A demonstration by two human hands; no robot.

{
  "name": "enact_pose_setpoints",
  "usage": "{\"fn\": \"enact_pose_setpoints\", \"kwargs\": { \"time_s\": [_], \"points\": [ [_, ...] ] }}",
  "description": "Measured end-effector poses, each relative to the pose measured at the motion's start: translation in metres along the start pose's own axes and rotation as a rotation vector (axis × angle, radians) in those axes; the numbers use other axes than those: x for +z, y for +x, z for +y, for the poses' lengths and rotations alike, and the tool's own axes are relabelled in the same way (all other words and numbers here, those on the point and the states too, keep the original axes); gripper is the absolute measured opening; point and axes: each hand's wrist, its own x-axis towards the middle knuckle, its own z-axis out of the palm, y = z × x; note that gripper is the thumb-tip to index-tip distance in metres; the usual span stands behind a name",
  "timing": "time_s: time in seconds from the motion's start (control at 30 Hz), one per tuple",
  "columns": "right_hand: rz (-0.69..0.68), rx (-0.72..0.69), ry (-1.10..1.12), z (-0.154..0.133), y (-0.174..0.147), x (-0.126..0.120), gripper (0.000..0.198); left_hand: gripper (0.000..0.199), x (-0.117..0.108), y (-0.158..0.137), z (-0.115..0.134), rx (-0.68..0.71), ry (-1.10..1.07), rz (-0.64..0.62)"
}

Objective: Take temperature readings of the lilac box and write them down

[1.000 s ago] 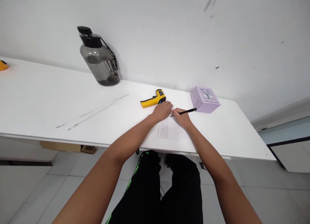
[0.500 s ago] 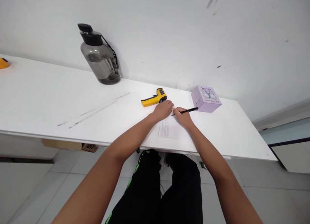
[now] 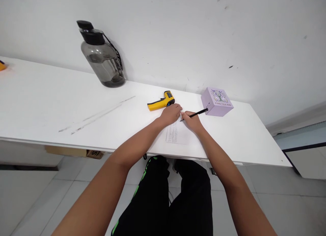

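Observation:
A sheet of paper [image 3: 182, 136] with columns of small handwritten marks lies on the white table in front of me. My right hand [image 3: 193, 122] is closed round a black pen [image 3: 199, 113], its tip down near the upper part of the sheet and its rear end pointing toward the lilac box. Resting flat across the sheet's top left is my left hand [image 3: 171, 113], fingers stretched toward the pen tip and holding nothing. Just beyond it sits a yellow and black infrared thermometer [image 3: 156, 105], lying on its side. My left hand partly hides the paper's upper edge.
A lilac tea box [image 3: 220, 110] stands to the right of the pen. At the back left, a big grey water bottle [image 3: 104, 66] with a black lid stands by the wall. An orange object [image 3: 2, 65] shows at the far left. Below the table is a cardboard box [image 3: 67, 151].
The view has shifted slightly, so the things on the table appear a little higher. The pen's rear end has tilted up slightly. Both hands stay at the paper.

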Motion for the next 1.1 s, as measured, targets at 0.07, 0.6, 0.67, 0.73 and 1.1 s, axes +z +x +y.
{"fn": "enact_pose_setpoints", "kwargs": {
  "time_s": [0.07,0.6,0.67,0.73,1.1],
  "points": [
    [0.010,0.022,0.034,-0.001,0.001,-0.001,0.033,0.024,0.002,0.000,-0.002,0.008,-0.004,0.016],
    [-0.058,0.058,0.255,0.008,0.002,-0.002,0.040,0.027,0.012,-0.002,-0.011,0.009,0.008,0.048],
    [-0.052,0.071,0.237,0.005,-0.002,-0.001,0.047,0.027,0.013,-0.004,-0.012,0.010,-0.001,0.043],
    [-0.020,0.072,0.178,0.002,-0.006,-0.002,0.052,0.028,0.013,-0.007,-0.012,0.019,0.000,0.033],
    [0.242,-0.219,-0.474,0.016,-0.005,-0.030,0.039,0.031,0.002,-0.010,-0.007,-0.010,-0.002,-0.023]
  ]
}}
